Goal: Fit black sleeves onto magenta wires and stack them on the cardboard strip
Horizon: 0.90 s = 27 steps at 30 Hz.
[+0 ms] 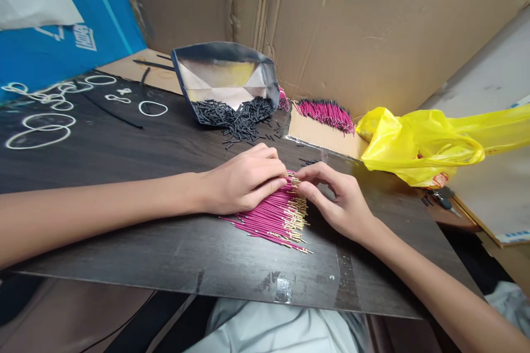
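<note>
A fanned pile of pink wires (265, 210) with gold metal ends (298, 214) lies on the dark table in front of me. My left hand (252, 176) lies over the upper part of the pile, its fingers curled together with the thumb on the wires. From the right, my right hand (337, 198) reaches the gold ends at the top of the pile. Its thumb and index finger come together there in a pinch, at a wire's tip. Whether a small black sleeve is between those fingertips is too small to tell.
Behind my hands, an open folded box (226, 74) spills short black tubes (240, 118). Finished-looking pink wires with black ends (325, 114) lie on cardboard (318, 138). A yellow plastic bag (418, 143) is at the right, keys (445, 198) below it. Rubber bands (49, 129) lie left.
</note>
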Available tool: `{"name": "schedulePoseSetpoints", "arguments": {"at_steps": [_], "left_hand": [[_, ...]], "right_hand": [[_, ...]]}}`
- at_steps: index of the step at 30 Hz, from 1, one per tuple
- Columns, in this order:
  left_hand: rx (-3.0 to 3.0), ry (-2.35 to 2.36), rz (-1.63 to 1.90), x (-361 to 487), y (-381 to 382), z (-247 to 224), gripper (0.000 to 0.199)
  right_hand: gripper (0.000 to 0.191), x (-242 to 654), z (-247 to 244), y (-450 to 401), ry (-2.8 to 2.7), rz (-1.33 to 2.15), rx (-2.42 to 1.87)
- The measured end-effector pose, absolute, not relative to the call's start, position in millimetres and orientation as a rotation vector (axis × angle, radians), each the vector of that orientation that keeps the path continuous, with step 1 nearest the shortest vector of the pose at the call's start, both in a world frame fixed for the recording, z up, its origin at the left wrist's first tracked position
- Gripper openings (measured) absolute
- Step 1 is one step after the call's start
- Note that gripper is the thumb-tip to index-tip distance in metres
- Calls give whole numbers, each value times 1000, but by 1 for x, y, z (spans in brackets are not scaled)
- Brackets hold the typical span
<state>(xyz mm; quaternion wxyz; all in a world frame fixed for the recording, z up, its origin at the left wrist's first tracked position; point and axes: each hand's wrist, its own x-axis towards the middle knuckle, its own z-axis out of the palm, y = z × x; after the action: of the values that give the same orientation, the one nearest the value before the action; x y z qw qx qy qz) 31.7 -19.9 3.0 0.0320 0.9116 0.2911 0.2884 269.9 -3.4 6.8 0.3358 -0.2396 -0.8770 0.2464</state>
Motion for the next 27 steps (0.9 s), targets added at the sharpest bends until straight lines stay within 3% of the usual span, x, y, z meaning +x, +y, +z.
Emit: {"name": "schedulePoseSetpoints", "arguments": {"at_steps": [13, 27], "left_hand": [[2706, 932, 1008, 32, -20, 2, 20], [2813, 870, 1023, 34, -19, 1, 18]], "right_hand": [[11, 264, 10, -9, -2211, 593, -770], [9, 262, 7, -12, -2265, 403, -608]]}}
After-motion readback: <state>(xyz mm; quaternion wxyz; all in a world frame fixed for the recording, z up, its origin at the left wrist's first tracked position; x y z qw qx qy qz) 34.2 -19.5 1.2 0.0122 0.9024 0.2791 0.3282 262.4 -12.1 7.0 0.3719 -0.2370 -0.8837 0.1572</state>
